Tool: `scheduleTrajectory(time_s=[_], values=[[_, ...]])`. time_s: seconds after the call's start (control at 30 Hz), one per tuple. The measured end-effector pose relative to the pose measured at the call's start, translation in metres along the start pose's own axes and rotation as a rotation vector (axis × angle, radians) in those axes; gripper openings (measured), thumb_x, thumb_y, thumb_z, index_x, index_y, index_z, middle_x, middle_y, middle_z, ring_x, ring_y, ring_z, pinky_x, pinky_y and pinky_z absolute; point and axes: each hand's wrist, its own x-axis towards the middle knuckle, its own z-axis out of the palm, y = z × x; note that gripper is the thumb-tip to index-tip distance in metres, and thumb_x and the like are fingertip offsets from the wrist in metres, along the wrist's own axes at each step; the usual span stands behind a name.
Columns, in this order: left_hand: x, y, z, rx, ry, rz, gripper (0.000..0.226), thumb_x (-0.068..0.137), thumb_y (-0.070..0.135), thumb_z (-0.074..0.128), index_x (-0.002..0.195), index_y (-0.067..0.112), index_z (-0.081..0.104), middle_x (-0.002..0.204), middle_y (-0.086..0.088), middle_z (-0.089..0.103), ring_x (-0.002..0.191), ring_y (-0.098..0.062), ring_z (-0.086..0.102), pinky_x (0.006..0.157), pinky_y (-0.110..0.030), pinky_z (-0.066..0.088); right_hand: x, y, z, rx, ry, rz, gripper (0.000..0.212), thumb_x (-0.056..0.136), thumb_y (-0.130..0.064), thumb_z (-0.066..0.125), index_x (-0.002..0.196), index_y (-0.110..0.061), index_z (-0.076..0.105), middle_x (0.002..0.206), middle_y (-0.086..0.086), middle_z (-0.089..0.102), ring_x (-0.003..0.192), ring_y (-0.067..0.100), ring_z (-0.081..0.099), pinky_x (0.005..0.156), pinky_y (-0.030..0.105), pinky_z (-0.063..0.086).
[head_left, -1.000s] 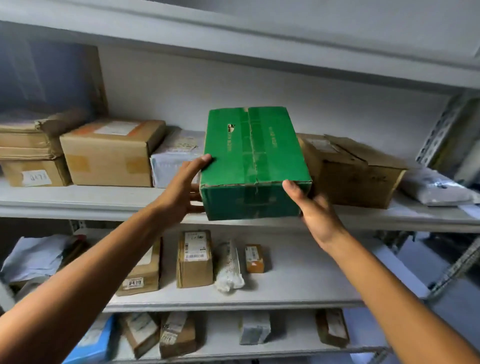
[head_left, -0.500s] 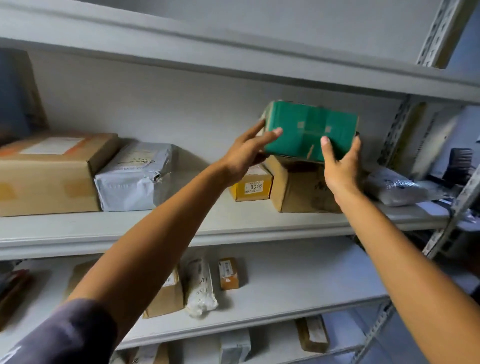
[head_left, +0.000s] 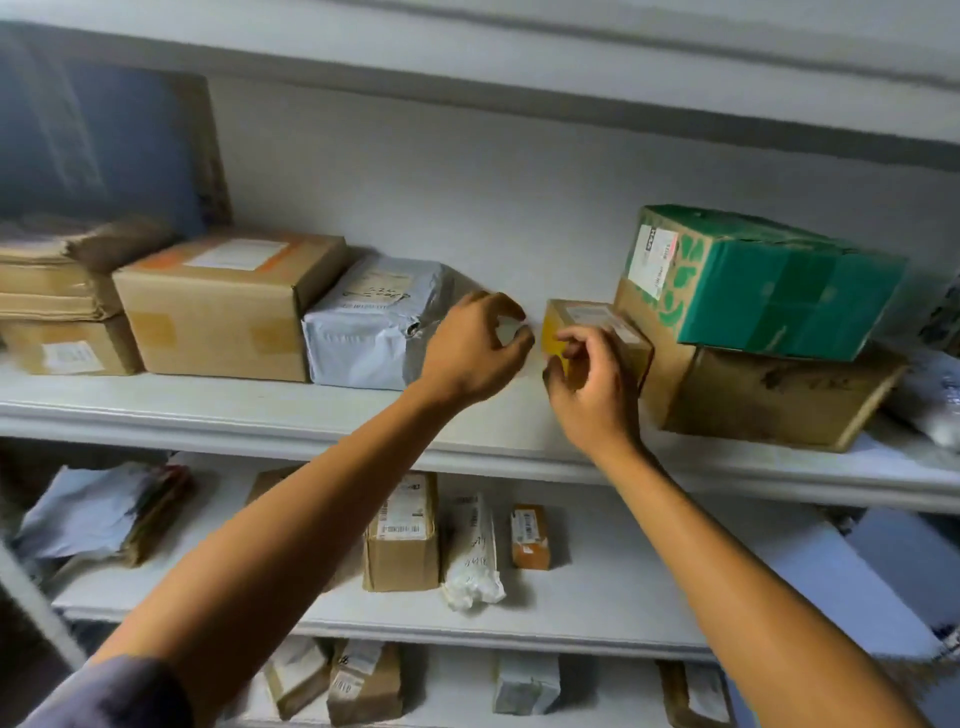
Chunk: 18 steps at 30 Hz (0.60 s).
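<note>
Hands both up at the middle shelf (head_left: 249, 410), working on the small yellow box (head_left: 592, 316). The box sits on the shelf board between the grey parcel (head_left: 369, 332) and the brown carton (head_left: 769, 395), tight against the carton's left side.

Right hand (head_left: 592, 387) pinches the box at its front left corner: fingers curled over the top front edge, thumb lower on the yellow face. Left hand (head_left: 470, 345) is just left of the box, fingers half-curled in a C with a gap to the thumb and nothing in them. Whether it touches the box is too blurred to tell.

Green box (head_left: 779, 291) lies on top of the brown carton, tilted a little (label end faces left). Large taped carton (head_left: 218, 306) stands left of the grey parcel, touching it.
</note>
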Motion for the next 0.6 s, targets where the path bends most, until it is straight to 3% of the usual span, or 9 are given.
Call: scheduleTrajectory(time_s=[0.07,0.13,0.27,0.33,0.43,0.5,0.6], values=[[-0.013,-0.032,-0.023,0.215,0.142,-0.125,0.036,0.086,0.044,0.063,0.113,0.02,0.068,0.121,-0.009,0.062,0.111,-0.03,0.056,0.087,-0.038,0.05,0.003,-0.015,0.032,0.111,-0.155,0.131,0.03,0.086,-0.026,0.064,0.116,-0.02,0.063,0.102,-0.001,0.059,0.093,0.015,0.06,0.081,0.041,0.055],[-0.026,-0.061,-0.046,0.395,0.186,-0.249,0.046,0.087,0.046,0.063,0.126,0.021,0.062,0.134,-0.015,0.051,0.121,-0.037,0.047,0.095,-0.043,0.044,0.008,-0.03,0.062,0.184,-0.268,0.258,0.039,0.09,-0.024,0.067,0.128,-0.021,0.06,0.111,0.0,0.06,0.103,0.018,0.062,0.089,0.039,0.055],[-0.046,-0.1,-0.076,0.598,0.014,-0.337,0.066,0.087,0.039,0.065,0.148,0.04,0.041,0.153,-0.015,0.028,0.137,-0.039,0.029,0.102,-0.047,0.042,0.019,-0.064,0.113,0.332,-0.542,0.409,0.074,0.093,-0.032,0.068,0.156,-0.032,0.03,0.154,0.003,0.042,0.139,0.02,0.044,0.112,0.041,0.043],[-0.05,-0.106,-0.078,0.648,-0.019,-0.302,0.073,0.084,0.034,0.068,0.149,0.042,0.037,0.152,-0.015,0.028,0.137,-0.038,0.026,0.105,-0.047,0.039,0.022,-0.079,0.131,0.38,-0.573,0.472,0.07,0.094,-0.038,0.066,0.156,-0.034,0.031,0.158,-0.001,0.04,0.142,0.02,0.041,0.115,0.04,0.04],[-0.041,-0.096,-0.081,0.667,-0.007,-0.307,0.061,0.08,0.039,0.065,0.137,0.037,0.044,0.137,-0.015,0.036,0.13,-0.04,0.03,0.11,-0.054,0.028,0.024,-0.09,0.14,0.381,-0.392,0.544,0.042,0.096,-0.04,0.063,0.135,-0.028,0.057,0.125,-0.005,0.061,0.119,0.02,0.059,0.097,0.032,0.051],[-0.039,-0.092,-0.082,0.619,0.007,-0.302,0.048,0.082,0.043,0.064,0.126,0.032,0.047,0.13,-0.014,0.036,0.124,-0.041,0.034,0.107,-0.058,0.03,0.02,-0.09,0.137,0.331,-0.29,0.526,0.024,0.095,-0.043,0.064,0.113,-0.027,0.064,0.103,-0.011,0.063,0.099,0.016,0.064,0.084,0.031,0.054],[-0.051,-0.09,-0.087,0.377,0.092,-0.231,0.03,0.091,0.044,0.061,0.111,0.023,0.054,0.123,-0.014,0.04,0.114,-0.037,0.041,0.094,-0.043,0.037,0.01,-0.082,0.127,0.325,-0.196,0.507,0.031,0.091,-0.054,0.064,0.092,-0.023,0.062,0.087,-0.01,0.067,0.081,0.011,0.064,0.072,0.03,0.053]])
